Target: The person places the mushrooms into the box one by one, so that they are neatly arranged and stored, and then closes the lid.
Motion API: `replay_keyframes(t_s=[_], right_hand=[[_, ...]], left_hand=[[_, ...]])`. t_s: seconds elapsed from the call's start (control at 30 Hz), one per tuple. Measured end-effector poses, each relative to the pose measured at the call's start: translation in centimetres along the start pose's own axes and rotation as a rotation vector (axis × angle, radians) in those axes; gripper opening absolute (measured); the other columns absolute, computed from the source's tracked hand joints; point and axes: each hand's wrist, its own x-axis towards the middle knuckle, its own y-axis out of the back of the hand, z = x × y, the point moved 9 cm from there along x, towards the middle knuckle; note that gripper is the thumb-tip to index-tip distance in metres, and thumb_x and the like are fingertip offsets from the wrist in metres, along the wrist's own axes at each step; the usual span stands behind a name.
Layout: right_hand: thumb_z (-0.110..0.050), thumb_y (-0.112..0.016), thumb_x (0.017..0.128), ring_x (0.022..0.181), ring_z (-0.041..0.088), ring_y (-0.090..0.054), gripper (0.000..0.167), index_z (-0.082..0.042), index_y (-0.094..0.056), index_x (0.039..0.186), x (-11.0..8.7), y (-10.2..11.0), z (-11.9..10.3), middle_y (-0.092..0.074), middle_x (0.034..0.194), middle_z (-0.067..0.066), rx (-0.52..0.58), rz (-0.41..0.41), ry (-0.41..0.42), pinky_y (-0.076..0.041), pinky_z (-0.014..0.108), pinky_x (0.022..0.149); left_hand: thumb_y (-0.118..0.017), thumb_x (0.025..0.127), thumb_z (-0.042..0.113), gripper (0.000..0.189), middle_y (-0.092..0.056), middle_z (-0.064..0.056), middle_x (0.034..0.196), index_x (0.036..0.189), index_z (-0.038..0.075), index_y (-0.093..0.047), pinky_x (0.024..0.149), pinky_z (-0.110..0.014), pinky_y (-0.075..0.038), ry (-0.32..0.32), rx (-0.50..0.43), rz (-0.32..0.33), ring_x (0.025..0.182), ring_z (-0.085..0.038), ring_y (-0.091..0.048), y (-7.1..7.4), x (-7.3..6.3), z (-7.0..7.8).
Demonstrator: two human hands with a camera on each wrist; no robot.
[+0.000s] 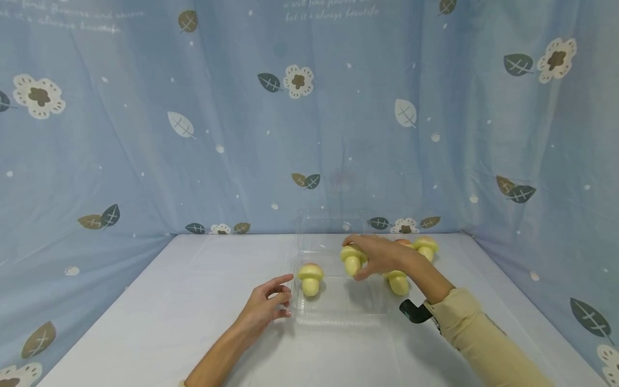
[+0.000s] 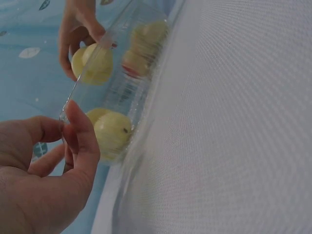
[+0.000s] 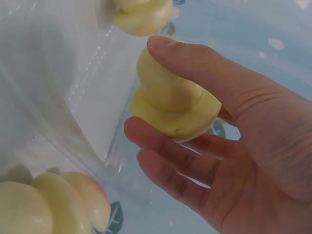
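In the head view my right hand [image 1: 379,253] grips a yellow toy mushroom [image 1: 352,260] over a clear plastic box [image 1: 338,321]. The right wrist view shows the thumb on the stem of this mushroom [image 3: 170,92] and the fingers around its cap. Another mushroom [image 1: 310,279], with a reddish tint on its cap, stands in the left part of the box. My left hand [image 1: 263,306] is at the box's left side, fingers loosely bent. Its fingertips are right at the clear rim [image 2: 78,85] in the left wrist view.
Right of the box are more mushrooms, one at the front [image 1: 398,284] and one farther back [image 1: 426,247], with another partly behind my right hand. The box's transparent lid [image 1: 332,228] stands raised at the back. A blue patterned curtain [image 1: 232,134] encloses the white table [image 1: 193,301].
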Motion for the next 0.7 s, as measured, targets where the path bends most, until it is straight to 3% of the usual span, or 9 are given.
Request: replay_keyframes(t_s=[0.2, 0.7], right_hand=[[-0.029, -0.082, 0.079, 0.132, 0.03, -0.048, 0.076, -0.013, -0.042, 0.142, 0.8, -0.8, -0.9, -0.052, 0.142, 0.006, -0.02, -0.013, 0.027, -0.038, 0.055, 0.11], [-0.029, -0.084, 0.076, 0.122, 0.025, -0.053, 0.072, -0.018, -0.046, 0.137, 2.5, -2.9, -1.8, -0.057, 0.13, 0.002, -0.028, -0.08, 0.014, -0.046, 0.047, 0.1]], left_hand=[[-0.059, 0.094, 0.006, 0.052, -0.048, -0.006, 0.107, 0.144, 0.006, -0.047, 0.068, -0.026, -0.056, 0.004, 0.001, 0.008, 0.083, -0.014, -0.051, 0.1, 0.0, 0.1], [-0.058, 0.094, 0.005, 0.053, -0.048, -0.005, 0.106, 0.145, 0.005, -0.045, 0.068, -0.025, -0.056, 0.007, -0.008, 0.0, 0.082, -0.014, -0.051, 0.0, 0.0, 0.1]])
